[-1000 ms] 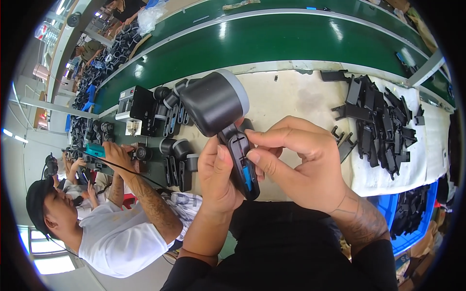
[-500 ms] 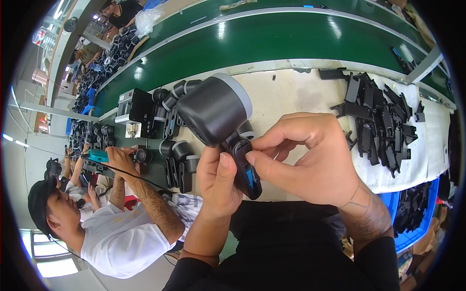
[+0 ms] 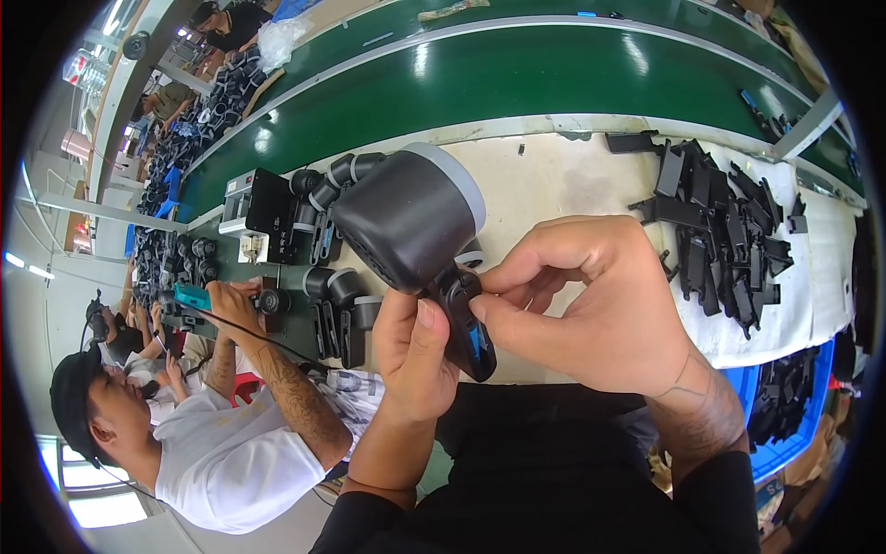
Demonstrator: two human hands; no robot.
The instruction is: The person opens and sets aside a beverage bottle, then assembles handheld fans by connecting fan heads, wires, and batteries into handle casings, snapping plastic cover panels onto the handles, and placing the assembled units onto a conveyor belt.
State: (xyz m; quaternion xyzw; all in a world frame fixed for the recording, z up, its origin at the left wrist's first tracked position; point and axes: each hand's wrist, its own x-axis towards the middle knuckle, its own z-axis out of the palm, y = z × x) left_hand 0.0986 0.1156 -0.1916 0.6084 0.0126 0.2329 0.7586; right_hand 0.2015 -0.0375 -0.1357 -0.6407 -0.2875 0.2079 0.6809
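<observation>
A black device [image 3: 399,220] with a drum-shaped head, a grey rim and a narrow clip-like base is held up in front of me. My left hand [image 3: 417,362] is closed around the base just below the head, thumb along its near side. Inside the base shows a strip of blue [image 3: 477,340]. On the base's right side, the thumb and index finger of my right hand [image 3: 595,309] are pinched together against its upper part. Whatever lies between those fingertips is hidden. The other right fingers are curled in.
Loose black plastic parts [image 3: 711,217] are heaped on the right of the table, above a blue crate [image 3: 812,415] of more parts. Similar devices [image 3: 343,288] stand at left, near a black-and-silver machine [image 3: 263,217]. A co-worker [image 3: 245,443] holds a teal tool [image 3: 191,295]. Beyond runs a green conveyor [image 3: 526,78].
The device's head has shifted slightly, while both my hands keep nearly the same grip. At left, the co-worker's hands and teal tool have moved a little to the right.
</observation>
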